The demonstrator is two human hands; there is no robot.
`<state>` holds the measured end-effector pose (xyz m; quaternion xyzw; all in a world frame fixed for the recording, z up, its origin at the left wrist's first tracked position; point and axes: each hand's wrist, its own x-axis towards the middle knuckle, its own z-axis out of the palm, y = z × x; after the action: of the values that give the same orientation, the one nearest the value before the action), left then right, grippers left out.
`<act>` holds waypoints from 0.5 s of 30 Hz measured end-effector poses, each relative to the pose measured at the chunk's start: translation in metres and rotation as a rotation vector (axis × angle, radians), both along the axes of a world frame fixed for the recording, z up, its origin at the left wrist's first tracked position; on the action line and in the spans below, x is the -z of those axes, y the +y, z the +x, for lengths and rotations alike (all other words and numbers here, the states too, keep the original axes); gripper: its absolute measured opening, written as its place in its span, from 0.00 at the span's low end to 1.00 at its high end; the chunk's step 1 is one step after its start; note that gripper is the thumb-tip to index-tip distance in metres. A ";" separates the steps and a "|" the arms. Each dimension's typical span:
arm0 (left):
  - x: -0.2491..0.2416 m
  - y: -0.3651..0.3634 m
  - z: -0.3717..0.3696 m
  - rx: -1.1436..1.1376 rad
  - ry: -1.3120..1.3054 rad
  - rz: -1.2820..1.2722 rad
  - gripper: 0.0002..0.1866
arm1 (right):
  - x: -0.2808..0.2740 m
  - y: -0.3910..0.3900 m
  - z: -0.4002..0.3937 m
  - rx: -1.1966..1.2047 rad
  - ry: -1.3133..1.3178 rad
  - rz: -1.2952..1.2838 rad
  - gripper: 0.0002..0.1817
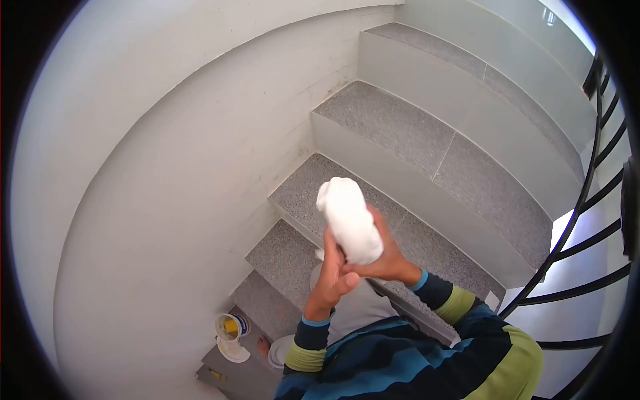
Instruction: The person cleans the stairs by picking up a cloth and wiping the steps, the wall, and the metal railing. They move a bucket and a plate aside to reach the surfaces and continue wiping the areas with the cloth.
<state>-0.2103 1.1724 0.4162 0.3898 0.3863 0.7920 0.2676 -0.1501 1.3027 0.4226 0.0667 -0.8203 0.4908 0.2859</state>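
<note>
A white, rounded bundle (351, 223), soft-looking and perhaps cloth, is held up over the grey speckled steps. My left hand (330, 280) is pressed against its lower left side, with the thumb pointing right. From the right and below, my right hand (387, 257) wraps round the same bundle, and its fingers are partly hidden behind it. Both wrists show striped sleeves with blue cuffs.
Grey stairs (400, 127) climb to the upper right beside a curved white wall (167, 187). A black railing (580, 290) runs along the right. Lower left, a white bucket (245, 325) holds something yellow, near its white lid (233, 351) and a bare foot (264, 347).
</note>
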 end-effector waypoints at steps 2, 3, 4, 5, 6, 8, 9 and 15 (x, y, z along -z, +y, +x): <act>-0.014 0.001 -0.011 0.004 0.011 0.010 0.52 | 0.001 0.023 -0.016 0.014 -0.170 -0.238 0.45; -0.017 -0.002 -0.016 0.009 0.023 0.013 0.51 | 0.003 0.037 -0.030 0.102 -0.077 -0.222 0.44; -0.010 -0.011 -0.027 0.019 0.023 0.008 0.51 | 0.006 0.051 -0.043 0.195 0.012 -0.201 0.44; 0.005 -0.027 -0.043 -0.139 0.257 -0.170 0.48 | -0.023 0.060 -0.063 0.217 0.078 -0.341 0.42; 0.019 -0.040 -0.054 -0.295 0.494 -0.348 0.45 | -0.044 0.078 -0.089 0.242 0.211 -0.382 0.39; 0.048 -0.062 -0.059 -0.289 0.062 -0.287 0.37 | -0.077 0.112 -0.139 0.396 0.357 -0.320 0.38; 0.065 -0.077 -0.060 -0.344 -0.074 -0.389 0.36 | -0.066 0.149 -0.178 0.659 0.469 -0.035 0.40; 0.176 -0.187 -0.018 -0.626 -0.498 -0.853 0.27 | -0.004 0.199 -0.307 1.045 -0.300 0.283 0.43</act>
<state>-0.2281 0.9857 0.2397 -0.0827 0.6931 0.6757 0.2369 -0.4572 1.5013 0.4265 -0.3815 -0.8338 0.1732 0.3596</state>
